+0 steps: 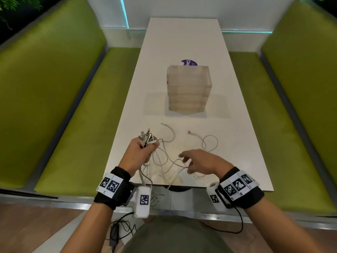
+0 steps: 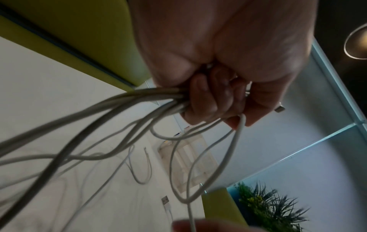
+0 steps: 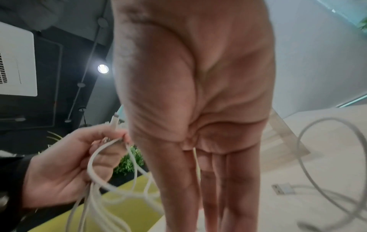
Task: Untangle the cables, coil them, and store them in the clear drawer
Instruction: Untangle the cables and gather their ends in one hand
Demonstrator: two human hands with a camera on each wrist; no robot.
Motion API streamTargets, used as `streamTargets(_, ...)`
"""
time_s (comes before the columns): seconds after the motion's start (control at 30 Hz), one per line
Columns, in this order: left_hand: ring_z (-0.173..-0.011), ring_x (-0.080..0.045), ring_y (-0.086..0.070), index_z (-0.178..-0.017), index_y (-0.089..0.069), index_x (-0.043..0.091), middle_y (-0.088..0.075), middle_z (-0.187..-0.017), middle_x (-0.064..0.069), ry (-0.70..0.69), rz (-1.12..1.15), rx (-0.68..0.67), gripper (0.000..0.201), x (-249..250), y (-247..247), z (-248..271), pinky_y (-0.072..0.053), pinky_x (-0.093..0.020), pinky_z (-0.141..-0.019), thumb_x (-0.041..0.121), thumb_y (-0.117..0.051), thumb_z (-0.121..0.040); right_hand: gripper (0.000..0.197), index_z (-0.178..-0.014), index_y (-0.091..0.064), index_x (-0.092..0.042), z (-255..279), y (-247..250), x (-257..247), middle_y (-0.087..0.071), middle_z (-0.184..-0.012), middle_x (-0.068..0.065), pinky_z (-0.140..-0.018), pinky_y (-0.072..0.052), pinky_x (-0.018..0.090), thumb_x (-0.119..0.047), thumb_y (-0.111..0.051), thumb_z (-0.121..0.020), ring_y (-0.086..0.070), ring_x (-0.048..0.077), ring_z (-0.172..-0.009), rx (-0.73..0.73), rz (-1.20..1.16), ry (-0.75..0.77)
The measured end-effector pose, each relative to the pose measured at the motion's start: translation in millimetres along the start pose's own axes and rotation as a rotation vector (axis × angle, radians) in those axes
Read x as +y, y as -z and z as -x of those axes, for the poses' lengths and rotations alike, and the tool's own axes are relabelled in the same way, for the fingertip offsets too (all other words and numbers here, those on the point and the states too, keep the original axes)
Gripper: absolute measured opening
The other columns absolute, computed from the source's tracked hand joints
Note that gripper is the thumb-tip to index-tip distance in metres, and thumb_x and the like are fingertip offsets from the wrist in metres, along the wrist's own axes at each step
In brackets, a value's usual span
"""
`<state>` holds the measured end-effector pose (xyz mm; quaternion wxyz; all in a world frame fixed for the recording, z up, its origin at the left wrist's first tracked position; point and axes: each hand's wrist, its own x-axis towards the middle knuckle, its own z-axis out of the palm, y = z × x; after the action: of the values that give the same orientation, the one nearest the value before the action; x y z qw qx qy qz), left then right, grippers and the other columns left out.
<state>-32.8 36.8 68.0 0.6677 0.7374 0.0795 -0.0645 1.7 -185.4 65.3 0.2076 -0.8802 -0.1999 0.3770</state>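
My left hand (image 1: 141, 153) grips a bundle of white cables (image 1: 165, 161) near their plug ends (image 1: 146, 136), raised above the near left part of the white table (image 1: 182, 42). In the left wrist view the fingers (image 2: 208, 100) curl round the cable bundle (image 2: 139, 100). My right hand (image 1: 193, 162) hovers over the tangle with straight, spread fingers (image 3: 218, 188); one thin cable strand (image 3: 195, 158) runs between them. A loose USB plug (image 1: 189, 132) lies on the table to the right. The clear drawer unit (image 1: 188, 88) stands shut in the middle of the table.
Green padded benches (image 1: 63, 106) flank the table on both sides. A purple round sticker (image 1: 188, 62) shows behind the drawer unit. Some cable loops hang over the table's near edge (image 1: 164, 187). A black cord (image 1: 118, 229) lies on the floor below.
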Motion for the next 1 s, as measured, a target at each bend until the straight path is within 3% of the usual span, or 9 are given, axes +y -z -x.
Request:
streamTargets(0.13,-0.046,-0.013,-0.026,-0.081,-0.058,0.004,-0.032,-0.053,0.001,0.03,-0.035,-0.07,0.011,2,-7,4,-0.024,-0.024,-0.044,0.009,-0.06,-0.09,0.071,-0.146,-0.031,-0.026,9,12,-7,-0.043,-0.144,-0.002,-0.101,-0.042,0.029,-0.024,-0.068,-0.085,-0.048,0.014,-0.122,0.182,-0.104,0.116)
streamTargets(0.23,-0.045,-0.012,-0.026,-0.08,-0.06,0.009,-0.033,-0.051,0.003,0.041,-0.056,-0.155,0.011,3,-12,6,-0.023,-0.025,-0.045,0.008,-0.06,-0.09,0.068,-0.144,-0.035,-0.032,10,8,-22,-0.044,-0.143,-0.009,-0.102,-0.039,0.023,-0.033,-0.069,-0.085,-0.043,0.007,-0.126,0.2,-0.277,0.245)
streamTargets(0.37,-0.043,-0.011,-0.025,-0.087,-0.065,0.005,-0.037,-0.046,0.009,0.024,-0.061,-0.254,0.01,5,-14,11,-0.021,-0.024,-0.044,0.015,-0.065,-0.086,0.016,-0.104,-0.068,-0.019,6,-2,-31,-0.067,-0.092,-0.004,-0.076,-0.045,0.023,-0.023,-0.063,-0.089,-0.058,0.003,-0.082,0.268,-0.353,0.301)
streamTargets(0.43,-0.042,-0.01,-0.025,-0.091,-0.063,0.004,-0.04,-0.046,0.01,0.011,-0.031,-0.246,0.01,3,-12,12,-0.022,-0.022,-0.042,0.014,-0.064,-0.088,0.013,-0.093,-0.072,-0.016,5,-4,-27,-0.069,-0.081,-0.003,-0.075,-0.051,0.028,-0.019,-0.059,-0.091,-0.061,0.005,-0.073,0.254,-0.383,0.285)
streamTargets(0.53,-0.042,-0.01,-0.021,-0.092,-0.067,0.008,-0.029,-0.05,0.007,0.045,0.113,-0.224,0.012,0,-6,12,-0.022,-0.02,-0.042,0.019,-0.062,-0.088,0.018,-0.104,-0.072,-0.016,7,-8,-22,-0.071,-0.079,0.0,-0.076,-0.056,0.03,-0.014,-0.06,-0.09,-0.068,0.015,-0.076,0.242,-0.47,0.254)
streamTargets(0.63,-0.045,-0.011,-0.019,-0.09,-0.071,0.012,-0.026,-0.051,0.005,0.071,0.14,-0.311,0.016,-1,-6,14,-0.015,-0.025,-0.045,0.022,-0.06,-0.085,0.035,-0.121,-0.064,-0.014,8,-9,-25,-0.069,-0.078,-0.002,-0.069,-0.056,0.025,0.0,-0.055,-0.09,-0.069,0.011,-0.069,0.23,-0.65,0.255)
streamTargets(0.73,-0.047,-0.013,-0.017,-0.099,-0.072,0.011,-0.024,-0.052,0.005,0.097,0.127,-0.367,0.021,-1,-12,16,-0.013,-0.029,-0.048,0.021,-0.062,-0.083,0.024,-0.103,-0.07,-0.014,6,-11,-30,-0.069,-0.075,0.007,-0.067,-0.057,0.03,-0.002,-0.06,-0.086,-0.068,0.018,-0.07,0.207,-0.653,0.338)
streamTargets(0.87,-0.047,-0.012,-0.018,-0.112,-0.059,-0.009,-0.026,-0.051,0.007,0.128,0.118,-0.352,0.045,-3,-14,16,-0.013,-0.028,-0.048,0.023,-0.065,-0.08,0.014,-0.093,-0.068,-0.012,6,-11,-30,-0.068,-0.081,0.015,-0.067,-0.058,0.036,-0.002,-0.061,-0.085,-0.071,0.027,-0.074,0.202,-0.688,0.359)
streamTargets(1.0,-0.046,-0.011,-0.02,-0.111,-0.063,-0.004,-0.03,-0.05,0.008,0.083,0.088,-0.363,0.038,0,-13,17,-0.017,-0.023,-0.044,0.02,-0.064,-0.081,0.013,-0.095,-0.064,-0.002,1,-13,-27,-0.065,-0.089,0.023,-0.065,-0.056,0.036,-0.011,-0.066,-0.086,-0.07,0.029,-0.073,0.201,-0.712,0.338)
